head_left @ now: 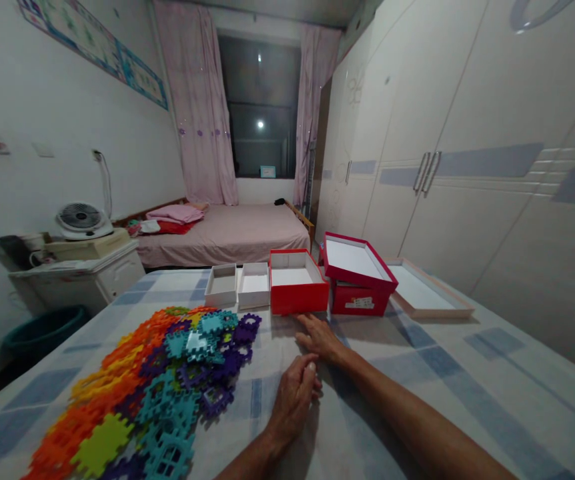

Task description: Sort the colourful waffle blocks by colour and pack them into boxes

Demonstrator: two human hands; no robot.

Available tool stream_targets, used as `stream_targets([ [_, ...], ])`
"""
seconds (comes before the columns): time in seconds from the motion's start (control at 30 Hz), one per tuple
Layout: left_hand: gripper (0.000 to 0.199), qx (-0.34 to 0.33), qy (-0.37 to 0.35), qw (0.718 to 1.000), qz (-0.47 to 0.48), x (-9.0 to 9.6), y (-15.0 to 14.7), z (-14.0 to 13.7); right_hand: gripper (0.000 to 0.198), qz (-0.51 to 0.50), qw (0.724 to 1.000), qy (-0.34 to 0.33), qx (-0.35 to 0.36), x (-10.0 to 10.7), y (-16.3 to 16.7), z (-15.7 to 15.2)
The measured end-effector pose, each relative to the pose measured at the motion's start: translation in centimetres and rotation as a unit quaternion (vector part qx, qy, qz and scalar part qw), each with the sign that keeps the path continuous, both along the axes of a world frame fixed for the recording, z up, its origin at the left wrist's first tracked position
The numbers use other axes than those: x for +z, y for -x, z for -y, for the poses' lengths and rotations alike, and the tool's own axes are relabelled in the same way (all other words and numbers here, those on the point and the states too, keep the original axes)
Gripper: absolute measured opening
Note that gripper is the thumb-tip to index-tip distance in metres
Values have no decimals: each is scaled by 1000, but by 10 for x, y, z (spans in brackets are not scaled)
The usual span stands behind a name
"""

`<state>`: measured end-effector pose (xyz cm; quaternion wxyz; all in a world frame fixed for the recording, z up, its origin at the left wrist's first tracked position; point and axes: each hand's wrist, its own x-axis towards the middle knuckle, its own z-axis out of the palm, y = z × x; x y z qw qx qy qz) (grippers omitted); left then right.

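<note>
My left hand [295, 395] rests on the table with its fingers loosely curled, and nothing shows in them. Just beyond it lies my right hand [320, 339], palm down, fingers stretched out on the cloth near the front of an open red box [299, 299]. Left of my hands spreads a heap of plastic interlocking building pieces: orange ones [80, 417], purple ones [232, 360], teal ones [167, 417] and a lime green square [102, 445]. Neither hand touches the heap.
Two small white boxes [221, 285] stand left of the red box. To its right are a darker red box [360, 299] with a tilted tray-like lid [356, 259] on top and a shallow pale box lid [432, 293]. A checked cloth [397, 373] covers the table.
</note>
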<state>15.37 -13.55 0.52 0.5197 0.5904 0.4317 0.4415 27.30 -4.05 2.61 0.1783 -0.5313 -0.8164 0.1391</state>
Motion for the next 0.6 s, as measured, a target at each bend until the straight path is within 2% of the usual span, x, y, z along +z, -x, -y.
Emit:
stream_targets([
  [0.27,45,3,15,1000,12,5,-1,1,47,17,999,-16,-48,-7,10,-23],
  [0.4,45,7,14,1000,3,6,-1,1,41,17,996,-34,-80,-4,6,-16],
  [0.5,43,0,15,1000,-2,8,-1,3,31,19,988,-49,-147,-1,-13,-1],
  [0.6,40,-7,3,1000,-10,10,-1,4,31,35,969,-48,-239,-1,-43,8],
])
